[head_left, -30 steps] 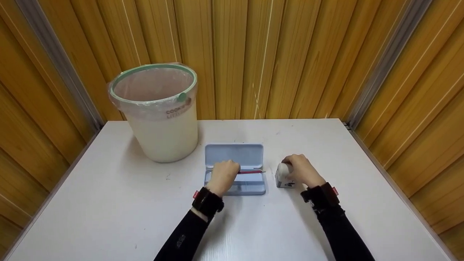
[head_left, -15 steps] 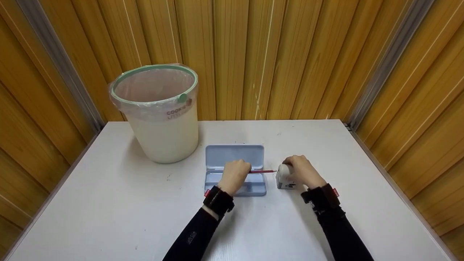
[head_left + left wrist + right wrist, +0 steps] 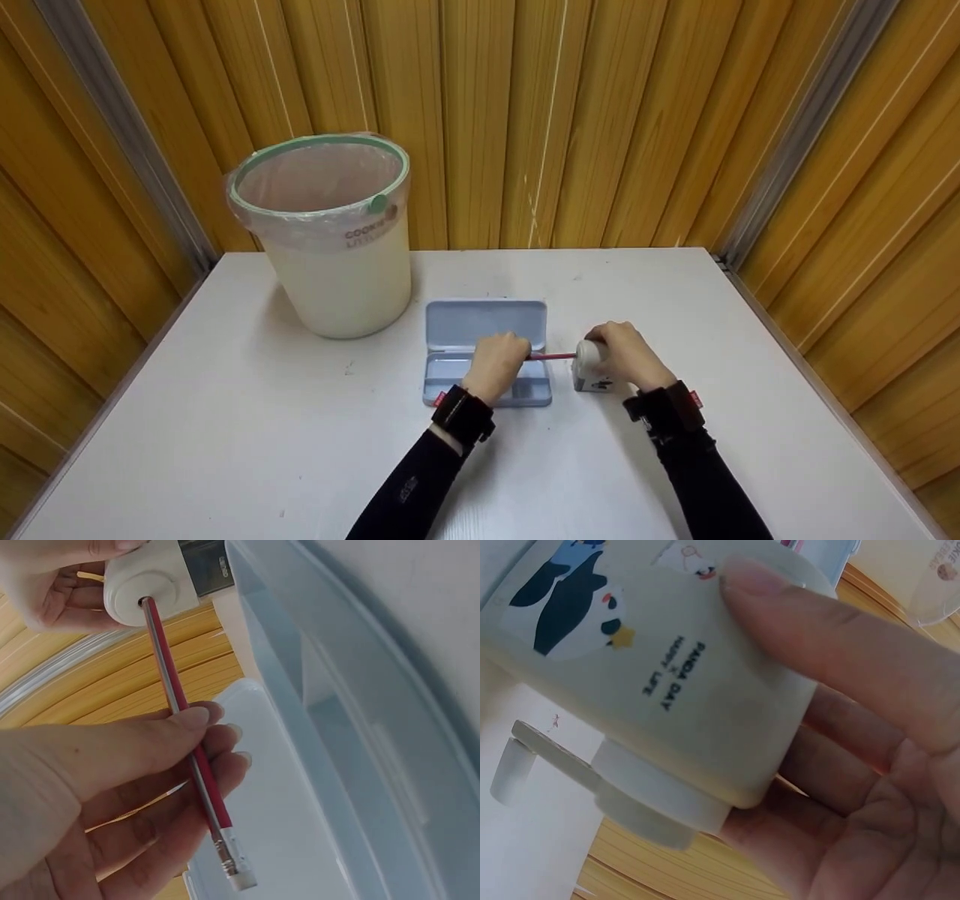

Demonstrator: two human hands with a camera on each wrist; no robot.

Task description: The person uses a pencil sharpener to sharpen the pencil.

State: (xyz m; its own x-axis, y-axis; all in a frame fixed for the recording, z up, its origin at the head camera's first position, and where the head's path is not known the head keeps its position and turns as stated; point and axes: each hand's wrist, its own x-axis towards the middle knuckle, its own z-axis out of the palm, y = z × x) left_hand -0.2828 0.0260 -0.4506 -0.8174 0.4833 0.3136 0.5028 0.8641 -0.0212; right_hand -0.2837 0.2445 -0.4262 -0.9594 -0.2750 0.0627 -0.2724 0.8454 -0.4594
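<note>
Thumb and fingers of my left hand [image 3: 142, 780] pinch a red-and-silver striped pencil [image 3: 174, 686] near its eraser end. Its far end sits in the round hole of a white crank pencil sharpener [image 3: 146, 585]. In the head view, my left hand [image 3: 496, 367] is above the open light-blue pencil case [image 3: 486, 322], and the pencil [image 3: 553, 356] spans the gap to the sharpener [image 3: 589, 367]. My right hand [image 3: 628, 354] grips the sharpener from above. The right wrist view shows its panda print and a crank handle [image 3: 555, 757] on the side; the thumb presses the body.
A cream bin [image 3: 337, 277] with a green rim and clear plastic liner stands at the back left of the white table [image 3: 247, 420]. Wood-patterned panels [image 3: 480, 127] enclose the back and both sides. The pencil case's divided tray [image 3: 532, 390] lies just left of the sharpener.
My left hand has moved right with the pencil, whose tip has gone from over the case into the sharpener's hole. The right hand and sharpener have stayed nearly still.
</note>
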